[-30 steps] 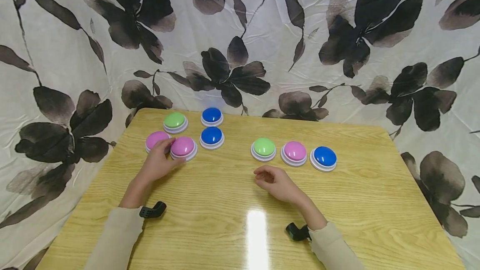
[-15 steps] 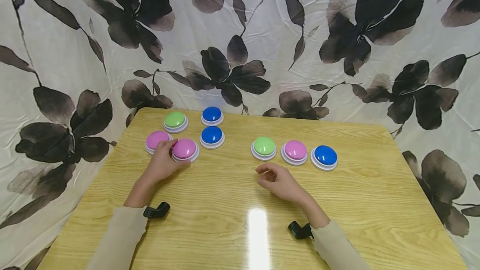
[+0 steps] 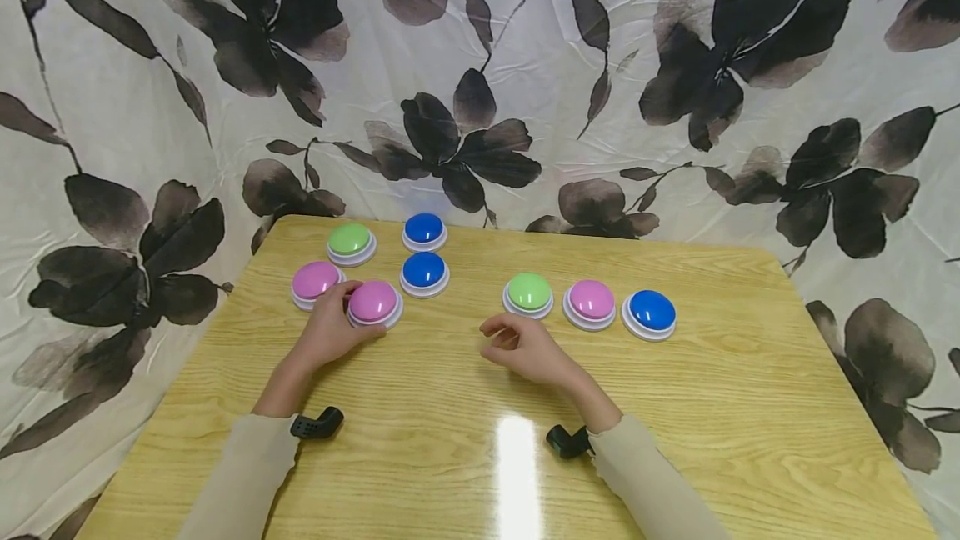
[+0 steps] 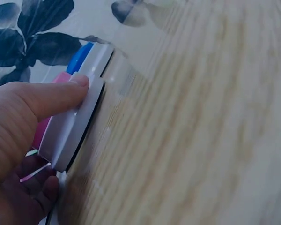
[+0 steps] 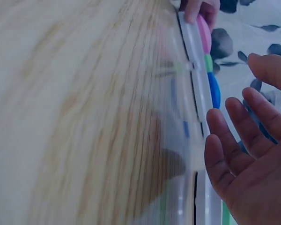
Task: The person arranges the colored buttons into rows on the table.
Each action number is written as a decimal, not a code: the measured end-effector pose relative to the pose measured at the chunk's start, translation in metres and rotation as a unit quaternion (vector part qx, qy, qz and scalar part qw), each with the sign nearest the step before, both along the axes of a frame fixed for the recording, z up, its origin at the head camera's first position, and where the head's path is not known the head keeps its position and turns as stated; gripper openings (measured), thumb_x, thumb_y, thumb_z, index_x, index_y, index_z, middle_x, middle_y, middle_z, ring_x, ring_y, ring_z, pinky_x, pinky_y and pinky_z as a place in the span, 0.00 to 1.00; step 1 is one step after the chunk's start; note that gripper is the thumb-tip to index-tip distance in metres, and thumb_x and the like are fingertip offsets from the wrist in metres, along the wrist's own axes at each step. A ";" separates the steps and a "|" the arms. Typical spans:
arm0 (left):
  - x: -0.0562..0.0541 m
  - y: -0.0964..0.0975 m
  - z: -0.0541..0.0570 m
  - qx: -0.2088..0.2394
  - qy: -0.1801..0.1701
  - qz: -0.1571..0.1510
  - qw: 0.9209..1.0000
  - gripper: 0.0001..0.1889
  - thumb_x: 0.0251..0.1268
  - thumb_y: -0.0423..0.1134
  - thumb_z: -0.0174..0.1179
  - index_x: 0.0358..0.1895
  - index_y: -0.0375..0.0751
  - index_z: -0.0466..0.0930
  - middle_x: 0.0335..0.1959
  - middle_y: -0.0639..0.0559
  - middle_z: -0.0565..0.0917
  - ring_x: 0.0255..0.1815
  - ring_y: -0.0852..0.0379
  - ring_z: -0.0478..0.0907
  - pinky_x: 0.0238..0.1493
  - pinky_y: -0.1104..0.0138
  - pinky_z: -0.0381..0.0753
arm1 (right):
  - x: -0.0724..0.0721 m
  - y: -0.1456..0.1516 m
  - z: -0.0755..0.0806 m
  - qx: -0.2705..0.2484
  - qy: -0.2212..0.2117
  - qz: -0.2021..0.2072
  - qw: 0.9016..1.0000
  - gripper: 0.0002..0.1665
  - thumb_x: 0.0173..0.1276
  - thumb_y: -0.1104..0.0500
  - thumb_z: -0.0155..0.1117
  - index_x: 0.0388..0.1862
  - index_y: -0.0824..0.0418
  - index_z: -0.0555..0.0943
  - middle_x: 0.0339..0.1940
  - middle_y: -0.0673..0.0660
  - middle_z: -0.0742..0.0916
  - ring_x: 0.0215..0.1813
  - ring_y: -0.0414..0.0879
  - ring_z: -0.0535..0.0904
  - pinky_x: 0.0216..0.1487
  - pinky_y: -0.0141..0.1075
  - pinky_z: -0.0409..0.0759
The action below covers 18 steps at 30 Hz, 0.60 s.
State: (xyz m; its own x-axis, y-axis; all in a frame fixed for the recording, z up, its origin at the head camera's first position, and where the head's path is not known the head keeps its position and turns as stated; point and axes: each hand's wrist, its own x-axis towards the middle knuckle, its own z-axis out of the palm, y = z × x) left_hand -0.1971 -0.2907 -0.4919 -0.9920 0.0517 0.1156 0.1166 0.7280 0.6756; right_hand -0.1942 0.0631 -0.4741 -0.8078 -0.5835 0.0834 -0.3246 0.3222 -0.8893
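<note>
Between thumb and fingers, my left hand [image 3: 333,330] grips the white rim of a pink push button [image 3: 372,302] that sits low on the table. In the left wrist view the thumb [image 4: 65,96] lies along that white base, while the other fingertips are partly hidden behind it. Just left of this hand is another pink push button [image 3: 315,281]. My right hand [image 3: 532,350] hovers with relaxed fingers and holds nothing, in front of a green push button [image 3: 528,292]. The right wrist view shows its fingers [image 5: 250,131] spread and slightly bent.
Behind the left hand stand a green push button [image 3: 349,240] and two blue ones, a rear blue button [image 3: 424,228] and a front blue button [image 3: 423,271]. To the right are a pink button [image 3: 592,300] and a blue button [image 3: 650,312]. A floral cloth [image 3: 585,107] hangs behind the wooden table [image 3: 720,423].
My left hand and the pink push button it grips have shifted a little to the right and slightly nearer. In the last half second the right hand has moved left.
</note>
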 end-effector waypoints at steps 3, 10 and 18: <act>-0.001 0.000 -0.002 -0.005 -0.003 -0.005 1.000 0.50 0.46 0.48 0.78 0.68 0.28 0.59 0.61 0.31 0.69 0.63 0.36 0.67 0.63 0.44 0.66 | -0.004 -0.006 0.000 0.005 0.000 0.006 1.000 0.21 0.65 0.59 0.69 0.55 0.65 0.79 0.51 0.59 0.84 0.48 0.48 0.80 0.49 0.39 0.79; -0.002 0.001 -0.003 0.001 -0.014 -0.007 1.000 0.49 0.48 0.48 0.77 0.68 0.29 0.59 0.63 0.31 0.68 0.64 0.36 0.66 0.64 0.44 0.64 | -0.004 -0.017 0.008 0.003 -0.009 0.020 1.000 0.21 0.66 0.61 0.68 0.55 0.69 0.78 0.51 0.63 0.83 0.49 0.53 0.80 0.49 0.37 0.79; -0.002 -0.001 -0.004 -0.001 -0.015 -0.003 1.000 0.49 0.46 0.52 0.77 0.67 0.29 0.62 0.61 0.32 0.70 0.63 0.36 0.68 0.63 0.44 0.66 | -0.005 -0.029 0.005 -0.016 -0.008 0.028 0.999 0.19 0.65 0.64 0.68 0.53 0.70 0.78 0.49 0.64 0.84 0.47 0.52 0.81 0.47 0.36 0.79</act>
State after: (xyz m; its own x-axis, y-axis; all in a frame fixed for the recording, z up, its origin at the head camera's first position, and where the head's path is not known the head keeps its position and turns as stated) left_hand -0.1991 -0.2920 -0.4956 -0.9946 0.0584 0.0855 0.1010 0.7285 0.6775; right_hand -0.1988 0.0342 -0.4695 -0.7749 -0.6258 0.0889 -0.3263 0.2756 -0.9042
